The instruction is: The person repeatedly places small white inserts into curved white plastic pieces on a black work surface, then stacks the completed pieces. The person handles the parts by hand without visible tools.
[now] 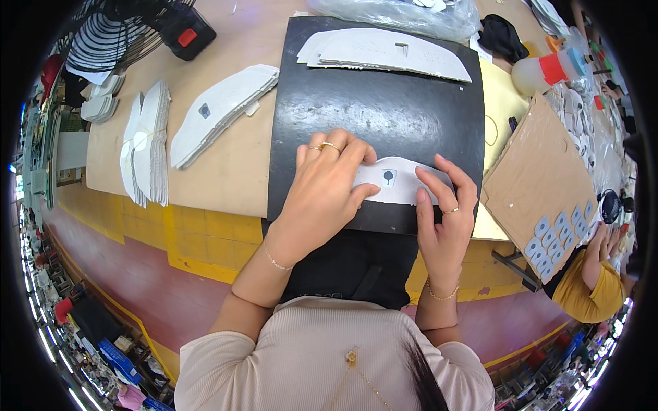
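Note:
A white curved cut piece (pixel 408 182) lies flat near the front of a black mat (pixel 370 109). On its middle is a small square grey-blue patch (pixel 388 177) with a dark tree-like shape. My left hand (pixel 325 181) grips the piece's left part, fingers at the upper edge and thumb at the lower one. Across the right end, my right hand (pixel 445 209) rests with its fingers apart and fingertips touching the piece. Farther back on the mat sits a stack of similar white pieces (pixel 391 60). Left of the mat, another stack (pixel 219 116) bears a patch on top.
Banded white stacks (pixel 152 140) stand at the left, below a black wire fan (pixel 110 34). At the right, a brown board (pixel 541 171) carries rows of grey-blue patches (pixel 558 236). Behind it are a bottle with a red band (pixel 545 74) and a plastic bag (pixel 411 19). Another person (pixel 589 281) works at the far right.

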`<state>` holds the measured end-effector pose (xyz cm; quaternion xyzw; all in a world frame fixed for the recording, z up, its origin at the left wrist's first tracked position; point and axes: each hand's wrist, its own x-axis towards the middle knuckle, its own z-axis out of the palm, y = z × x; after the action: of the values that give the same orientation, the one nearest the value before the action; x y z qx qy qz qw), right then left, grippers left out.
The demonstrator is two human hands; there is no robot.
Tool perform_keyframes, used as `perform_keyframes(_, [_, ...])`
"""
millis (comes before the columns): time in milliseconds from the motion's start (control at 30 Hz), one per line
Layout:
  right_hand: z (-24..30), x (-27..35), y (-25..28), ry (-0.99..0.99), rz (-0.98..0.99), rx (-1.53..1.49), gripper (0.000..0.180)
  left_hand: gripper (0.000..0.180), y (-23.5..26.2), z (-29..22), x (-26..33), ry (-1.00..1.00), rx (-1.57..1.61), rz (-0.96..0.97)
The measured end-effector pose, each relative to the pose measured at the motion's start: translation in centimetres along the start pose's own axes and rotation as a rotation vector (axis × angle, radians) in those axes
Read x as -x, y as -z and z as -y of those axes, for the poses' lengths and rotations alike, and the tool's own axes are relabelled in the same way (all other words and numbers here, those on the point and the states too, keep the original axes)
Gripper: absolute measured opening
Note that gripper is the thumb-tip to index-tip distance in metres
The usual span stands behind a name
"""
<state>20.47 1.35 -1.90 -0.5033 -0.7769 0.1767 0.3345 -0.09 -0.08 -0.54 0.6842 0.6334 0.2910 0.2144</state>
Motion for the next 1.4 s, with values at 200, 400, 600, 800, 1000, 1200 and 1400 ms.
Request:
perform_keyframes(200, [-0.2, 0.0, 0.6, -0.017, 0.001, 0.004, 0.032, 0.023, -0.3, 0.5, -0.4, 0.041, 0.129, 0.002])
perform_keyframes(400, [-0.4, 0.0, 0.8, -0.014, 0.017, 0.021, 0.031, 0.019, -0.5, 0.5, -0.6, 0.035, 0.068, 0.021])
perform_keyframes(600, [0.2, -0.3, 0.8, -0.025, 0.019, -0.030, 0.030, 0.012, 0.9, 0.7, 0.0, 0.019, 0.184, -0.005])
perform_keyframes(800, [-0.4, -0.6, 0.8, -0.024, -0.005, -0.047, 0.028, 0.014, 7.3, 6.1, 0.5, 0.202, 0.204, -0.274])
perform_keyframes(1000, [0.4, -1.2, 0.9, 0.015, 0.022, -0.024, 0.027, 0.021, 12.4, 14.6, 1.3, 0.489, 0.077, -0.463])
perform_keyframes(1200, [0.0, -1.3, 1.7, 0.027, -0.011, 0.004, 0.026, 0.028, 13.3, 16.6, 2.1, 0.554, -0.059, -0.415])
perform_keyframes(1400, [-4.4, -1.0, 6.0, -0.167, -0.162, 0.143, 0.025, 0.028, 9.8, 11.4, -2.5, 0.358, -0.179, -0.463])
